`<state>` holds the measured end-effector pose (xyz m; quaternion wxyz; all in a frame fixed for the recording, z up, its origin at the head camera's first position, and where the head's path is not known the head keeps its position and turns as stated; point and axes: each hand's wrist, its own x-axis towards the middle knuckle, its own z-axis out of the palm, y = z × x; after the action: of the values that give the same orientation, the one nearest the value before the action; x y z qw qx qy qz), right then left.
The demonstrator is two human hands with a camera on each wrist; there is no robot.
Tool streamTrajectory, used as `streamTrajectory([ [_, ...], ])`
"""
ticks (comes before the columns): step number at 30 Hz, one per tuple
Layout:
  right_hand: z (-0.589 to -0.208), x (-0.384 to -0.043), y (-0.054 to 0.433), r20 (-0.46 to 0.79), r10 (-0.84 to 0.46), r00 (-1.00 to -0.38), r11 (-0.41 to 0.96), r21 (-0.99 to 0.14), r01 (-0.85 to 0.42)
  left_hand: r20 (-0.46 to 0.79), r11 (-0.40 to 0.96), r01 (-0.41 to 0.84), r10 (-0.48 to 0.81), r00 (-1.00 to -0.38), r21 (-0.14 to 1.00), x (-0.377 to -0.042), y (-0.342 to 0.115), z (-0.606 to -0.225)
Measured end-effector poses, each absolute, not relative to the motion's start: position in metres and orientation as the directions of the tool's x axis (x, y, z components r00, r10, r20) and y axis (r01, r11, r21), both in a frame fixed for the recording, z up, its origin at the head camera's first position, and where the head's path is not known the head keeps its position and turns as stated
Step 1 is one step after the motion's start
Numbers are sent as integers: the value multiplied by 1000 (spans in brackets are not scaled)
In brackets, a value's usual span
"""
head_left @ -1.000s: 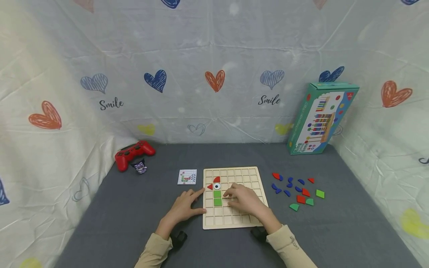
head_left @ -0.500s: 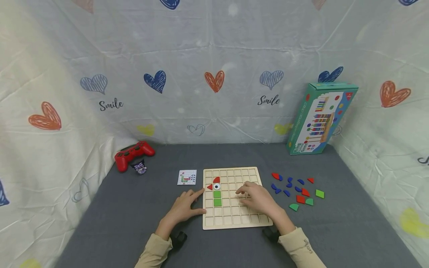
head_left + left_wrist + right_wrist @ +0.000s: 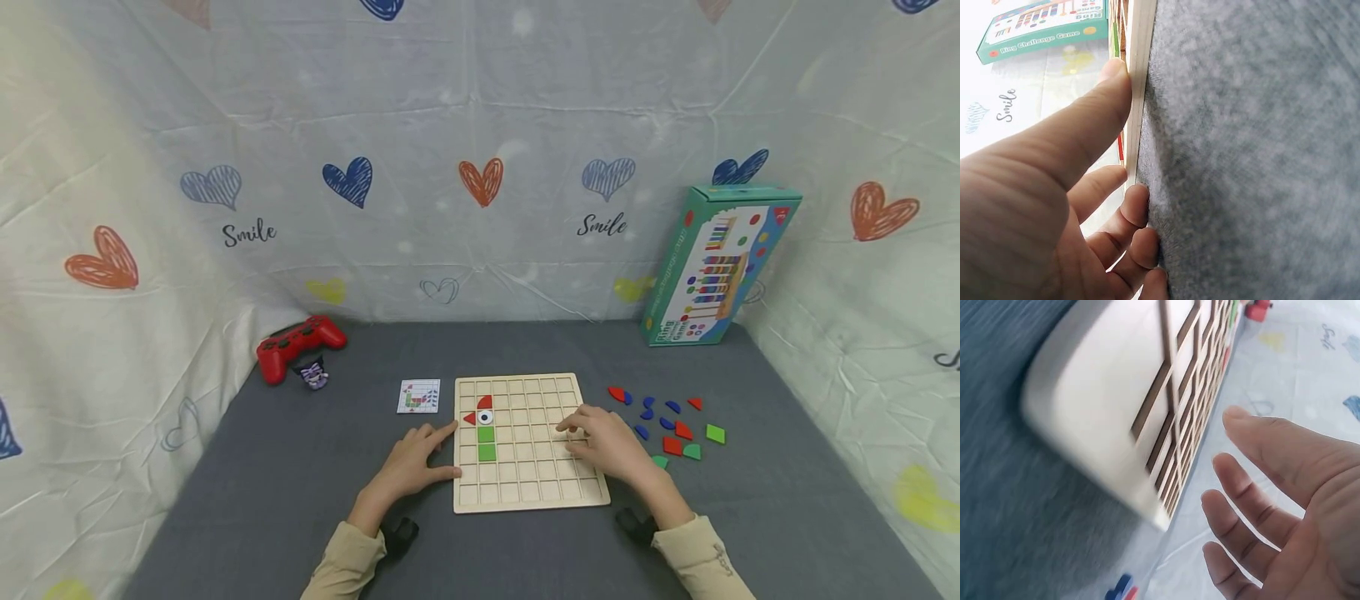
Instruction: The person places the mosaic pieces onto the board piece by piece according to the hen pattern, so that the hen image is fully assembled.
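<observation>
A pale wooden grid board (image 3: 517,493) lies on the table in the head view. In its left columns sit a red rounded piece (image 3: 485,402), a red triangle (image 3: 470,418), a white eye tile (image 3: 486,417) and two green squares (image 3: 487,444). My left hand (image 3: 408,463) touches the board's left edge with thumb and fingertips; the left wrist view shows the thumb (image 3: 1094,112) against that edge. Over the board's right columns is my right hand (image 3: 609,443), fingers loosely bent. Nothing lies between its thumb and fingers (image 3: 1244,531) in the right wrist view.
Right of the board lie loose blue, red and green pieces, among them a green square (image 3: 716,433) and a red square (image 3: 672,446). A pattern card (image 3: 418,397) is left of it. Farther back are a red game controller (image 3: 300,342), a small figure (image 3: 313,374) and a teal box (image 3: 720,267).
My right hand has moved rightward across the board, from near the green squares to the right-hand columns. My left hand and the pieces on the board have stayed put.
</observation>
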<state>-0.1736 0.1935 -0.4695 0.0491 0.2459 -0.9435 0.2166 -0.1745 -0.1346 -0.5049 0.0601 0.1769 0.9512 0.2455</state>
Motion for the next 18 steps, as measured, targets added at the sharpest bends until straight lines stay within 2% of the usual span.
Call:
streamTrajectory([
  [6, -473, -171, 209, 217, -427, -878, 790, -383, -479, -23, 811, 314, 373, -927, 493, -174, -135, -504],
  [18, -476, -163, 240, 167, -384, -908, 822, -386, -418, -25, 811, 319, 379, -925, 491, -175, -135, -505],
])
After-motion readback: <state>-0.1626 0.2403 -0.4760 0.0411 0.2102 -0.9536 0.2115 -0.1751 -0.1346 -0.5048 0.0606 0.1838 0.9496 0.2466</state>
